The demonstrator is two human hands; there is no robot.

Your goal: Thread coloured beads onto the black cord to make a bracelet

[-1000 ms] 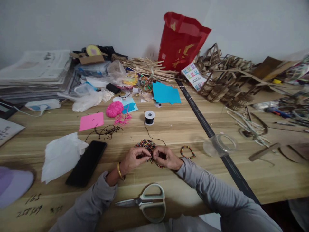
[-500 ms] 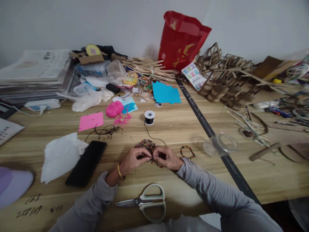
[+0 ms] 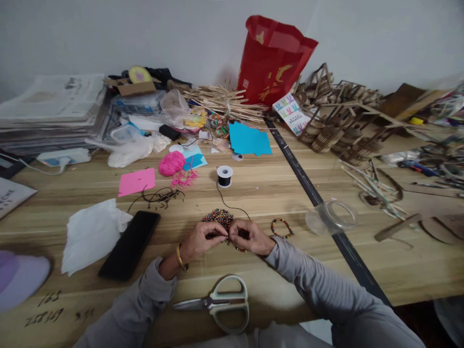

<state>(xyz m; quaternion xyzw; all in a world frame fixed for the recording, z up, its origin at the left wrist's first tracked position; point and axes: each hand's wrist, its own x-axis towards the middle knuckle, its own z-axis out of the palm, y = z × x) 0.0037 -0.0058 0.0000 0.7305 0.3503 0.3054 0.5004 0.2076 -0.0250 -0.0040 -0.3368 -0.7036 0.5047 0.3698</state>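
Fingertips of my left hand point(image 3: 205, 237) and my right hand point(image 3: 250, 236) meet in a pinch over a pile of small coloured beads point(image 3: 217, 216). What the left fingertips hold is too small to make out. Black cord point(image 3: 234, 208) runs from a white spool point(image 3: 224, 177) down to my right hand, where it seems to be pinched; a short row of strung beads shows below that hand. A finished-looking loop of beads point(image 3: 282, 228) lies to the right. Scissors point(image 3: 229, 304) rest nearer to me.
Left of my hands lie a black phone point(image 3: 129, 245), a white tissue point(image 3: 92, 235) and a pink sheet point(image 3: 137, 181). A roll of clear tape point(image 3: 339, 217) is at the right. Behind stand a red bag point(image 3: 271, 63), blue paper point(image 3: 250, 140) and small woven baskets point(image 3: 326, 137).
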